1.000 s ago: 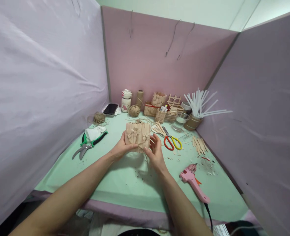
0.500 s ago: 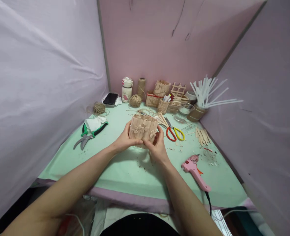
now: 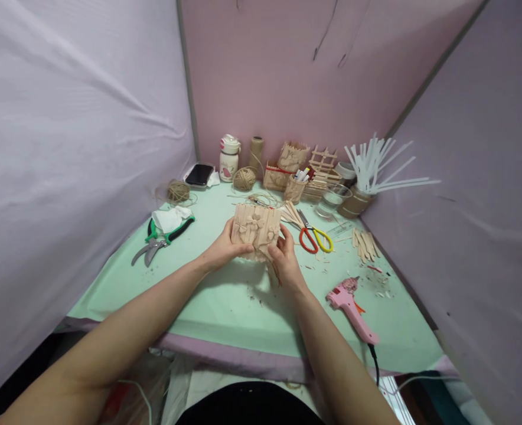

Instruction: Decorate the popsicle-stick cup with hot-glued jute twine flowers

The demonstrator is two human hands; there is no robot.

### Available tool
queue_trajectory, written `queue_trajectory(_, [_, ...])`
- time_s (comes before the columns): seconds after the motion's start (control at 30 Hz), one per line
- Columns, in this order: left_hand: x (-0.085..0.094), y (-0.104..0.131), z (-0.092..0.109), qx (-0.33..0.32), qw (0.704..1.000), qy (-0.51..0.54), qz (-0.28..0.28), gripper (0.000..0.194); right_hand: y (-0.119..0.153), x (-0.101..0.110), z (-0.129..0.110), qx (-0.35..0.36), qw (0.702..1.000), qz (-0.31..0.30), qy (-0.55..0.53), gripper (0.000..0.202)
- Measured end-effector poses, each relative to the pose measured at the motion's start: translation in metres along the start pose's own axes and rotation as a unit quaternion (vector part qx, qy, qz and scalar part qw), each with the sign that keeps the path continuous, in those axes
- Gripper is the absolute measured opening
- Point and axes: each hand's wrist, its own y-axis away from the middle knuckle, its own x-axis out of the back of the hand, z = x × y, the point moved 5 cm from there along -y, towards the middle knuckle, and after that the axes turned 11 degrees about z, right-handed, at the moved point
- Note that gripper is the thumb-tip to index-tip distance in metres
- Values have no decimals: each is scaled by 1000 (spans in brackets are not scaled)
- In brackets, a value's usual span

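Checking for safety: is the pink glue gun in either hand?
No, the pink glue gun lies on the green table, while the left hand and right hand hold the flower-decorated wooden piece.

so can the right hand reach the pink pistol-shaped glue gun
Likely yes: nothing stands between the right hand and the pink glue gun, though that hand is holding the pale flower-decorated wooden piece.

A pink wall [image 3: 279, 82] stood behind the green desk [image 3: 238, 313], and pale purple cloth [image 3: 79, 165] hung on both sides.
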Motion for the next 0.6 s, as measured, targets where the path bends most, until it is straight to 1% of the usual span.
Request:
queue_trajectory(0.07, [-1, 0, -1, 11, 1000, 17, -8, 104, 0, 0, 1, -24, 1000, 11, -9, 83])
queue_trajectory(0.17, [-3, 0, -2, 43, 998, 42, -22, 106, 0, 2, 0, -52, 997, 57, -28, 73])
queue_trajectory(0.23, [-6, 1, -3, 77, 993, 69, -58, 101, 0, 5, -1, -55, 994, 87, -37, 67])
queue_trajectory(0.3, [-8, 1, -4, 113, 986, 88, -90, 91, 0, 8, -2, -46, 994, 92, -34, 63])
queue_trajectory(0.33, [-7, 1, -4, 126, 984, 92, -91, 86, 0, 9, -2, -40, 995, 89, -26, 62])
queue_trajectory(0.37, [-4, 0, -4, 132, 984, 94, -78, 82, -1, 10, -2, -32, 996, 87, -16, 60])
queue_trajectory(0.4, [-1, -2, -4, 131, 985, 97, -53, 79, -1, 11, -2, -22, 996, 89, -4, 58])
queue_trajectory(0.5, [8, -5, 2, 104, 988, 102, 42, 76, -1, 11, -5, -4, 995, 103, 16, 49])
queue_trajectory(0.57, [12, -5, 7, 82, 987, 98, 93, 78, 0, 5, -9, -13, 996, 86, 17, 46])
queue_trajectory(0.6, [12, -5, 9, 71, 987, 96, 108, 79, 1, 2, -11, -22, 997, 70, 21, 44])
